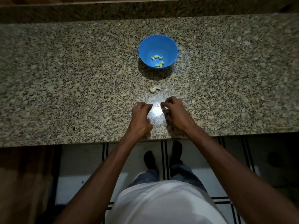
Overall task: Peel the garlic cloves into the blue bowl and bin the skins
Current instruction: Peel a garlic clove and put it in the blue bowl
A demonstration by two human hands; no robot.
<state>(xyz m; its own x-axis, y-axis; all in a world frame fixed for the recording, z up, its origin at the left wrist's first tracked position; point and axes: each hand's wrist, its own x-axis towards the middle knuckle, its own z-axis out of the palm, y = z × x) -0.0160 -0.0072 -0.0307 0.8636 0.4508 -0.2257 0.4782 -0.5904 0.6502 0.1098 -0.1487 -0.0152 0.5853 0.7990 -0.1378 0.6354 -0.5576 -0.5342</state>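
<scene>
A blue bowl [171,46] stands on the granite counter [64,78] ahead of me, with several peeled yellowish garlic cloves [157,59] lying in its bottom. One small clove piece [176,78] lies on the counter just right of the bowl's shadow. A pale scrap of garlic skin [154,89] lies between the bowl and my hands. My right hand [175,113] has curled fingers that pinch a pale garlic clove [164,109] at its fingertips. My left hand [141,118] is curled beside it, a little apart; whether it holds anything is hidden.
The counter's front edge [80,141] runs just under my wrists. Behind the bowl rises a granite backsplash [145,8]. Below the edge I see tiled floor [80,159] and my feet. Small skin flecks lie around my hands.
</scene>
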